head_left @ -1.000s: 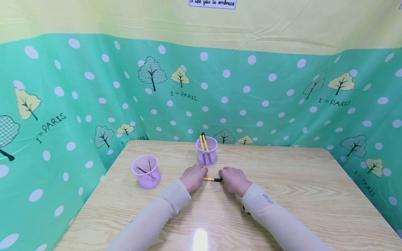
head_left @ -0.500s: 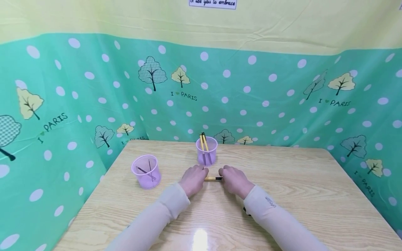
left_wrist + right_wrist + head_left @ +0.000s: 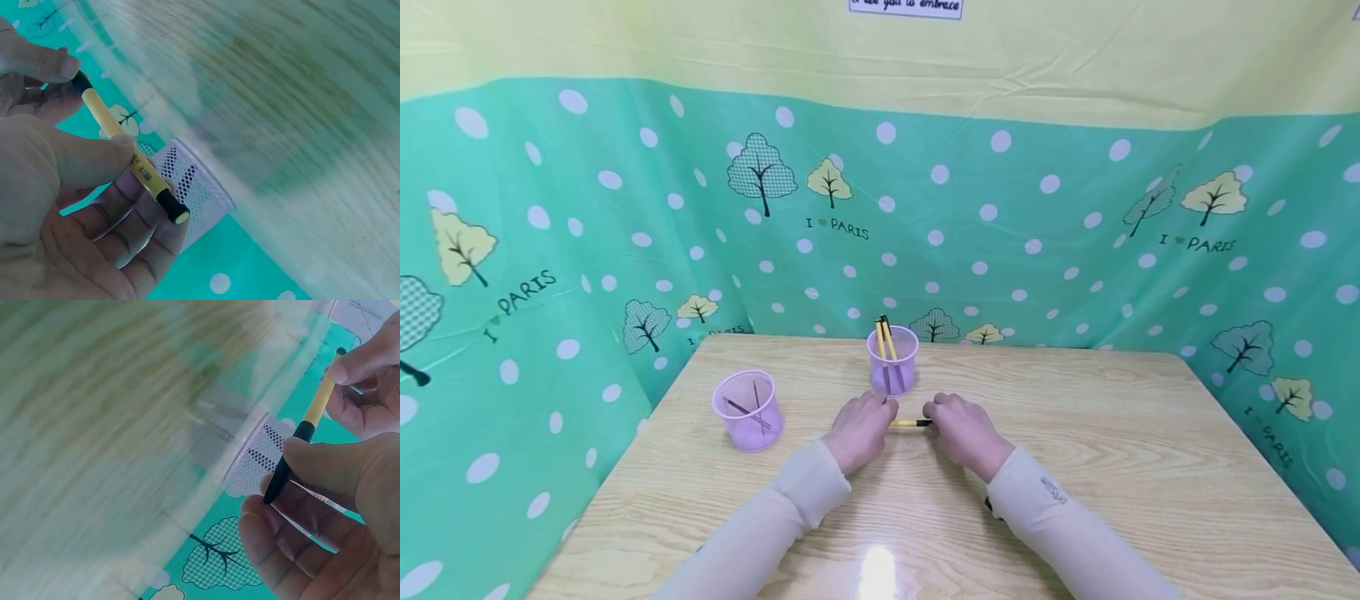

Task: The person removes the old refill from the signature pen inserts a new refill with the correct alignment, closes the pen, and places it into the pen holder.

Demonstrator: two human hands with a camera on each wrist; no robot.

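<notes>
Clearly, the largest thing is the green cloth (image 3: 988, 275), dotted white and printed with trees, hanging behind and around the wood-grain desk (image 3: 1112, 417). Over that desk reach two pale sleeves (image 3: 1067, 525), one from either side.

Next come the hands, near each other. The fingers of the left hand (image 3: 860, 432) pinch the yellow barrel of a pen, thumb on top; those of the right hand (image 3: 964, 433) pinch its black tapered end. Just beyond them stands an upright lilac mesh cup (image 3: 910, 372), and another, the left-hand cup (image 3: 752, 433), stands nearer the person's left.

Smaller again, the held pen (image 3: 100, 111) lies crosswise between the hands, in front of the farther cup. Two yellow pens (image 3: 881, 337) lean inside that one; thin dark sticks (image 3: 739, 407) cross in the other. Smallest, a dark object (image 3: 991, 506) shows beside the right sleeve, too hidden to identify.
</notes>
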